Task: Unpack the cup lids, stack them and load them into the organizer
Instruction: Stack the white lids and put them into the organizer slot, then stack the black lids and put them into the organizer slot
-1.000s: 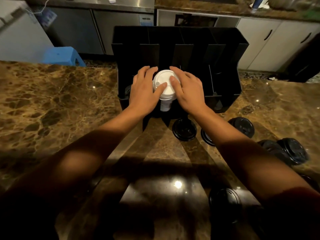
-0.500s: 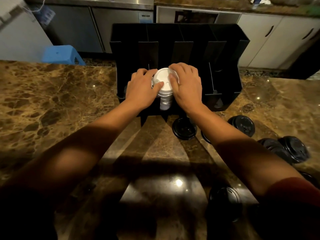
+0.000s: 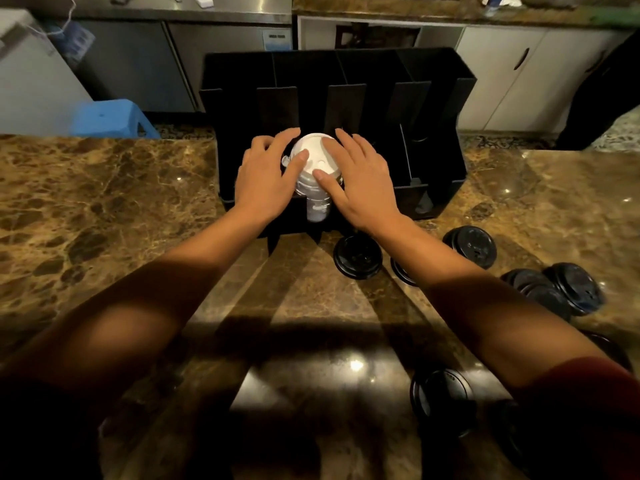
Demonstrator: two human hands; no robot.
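Observation:
A stack of white cup lids (image 3: 314,174) stands in a front slot of the black organizer (image 3: 436,109) on the marble counter. My left hand (image 3: 266,174) lies against the stack's left side, thumb on the top lid. My right hand (image 3: 363,181) lies against its right side, with the forefinger and thumb laid on the top lid. Both hands have fairly straight, spread fingers. Loose black lids lie on the counter: one (image 3: 358,258) just before the organizer, one (image 3: 472,245) to its right, a small pile (image 3: 557,289) at far right, and one (image 3: 443,396) near me.
The marble counter (image 3: 104,209) stretches left and right of the organizer. Beyond it stand a blue stool (image 3: 110,119), steel cabinets (image 3: 221,64) and white cupboard doors (image 3: 512,77). My forearms cross the counter's middle.
Both hands have loosened from around the white stack, and their fingers have spread out flatter. The stack stays in the same slot.

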